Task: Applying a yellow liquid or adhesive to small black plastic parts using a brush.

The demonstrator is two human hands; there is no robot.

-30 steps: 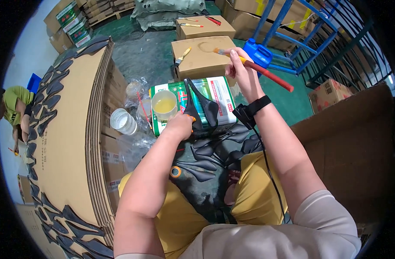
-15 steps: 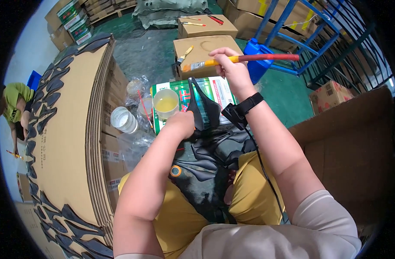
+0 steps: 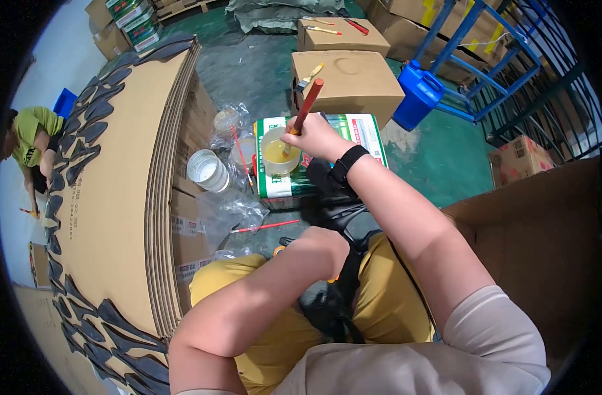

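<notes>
My right hand (image 3: 312, 137) is closed round a paintbrush (image 3: 309, 105) with a red handle, its bristle end dipped in a white cup (image 3: 272, 169) of yellowish liquid. The cup stands on a green and white carton (image 3: 370, 131). Lower down, in front of my lap, my left hand (image 3: 327, 250) bends inward. Its fingers are turned away and hidden, so what they hold does not show; a small orange bit is visible just below it. Black flat pieces (image 3: 346, 214) lie between the carton and my knees, partly covered by my arms.
Cardboard sheets (image 3: 120, 191) stacked at left carry many black cut-out pieces (image 3: 126, 316). Nearby are a clear tub (image 3: 207, 170), plastic bags and a red-handled brush (image 3: 268, 226). Beyond stand boxes (image 3: 347, 79) with brushes and a blue jerrycan (image 3: 416, 95). Another person (image 3: 34, 141) works at far left.
My right hand has moved left and down, bringing the brush from above the carton into the cup. My left hand has drawn back toward my lap, and the black piece has left the carton top.
</notes>
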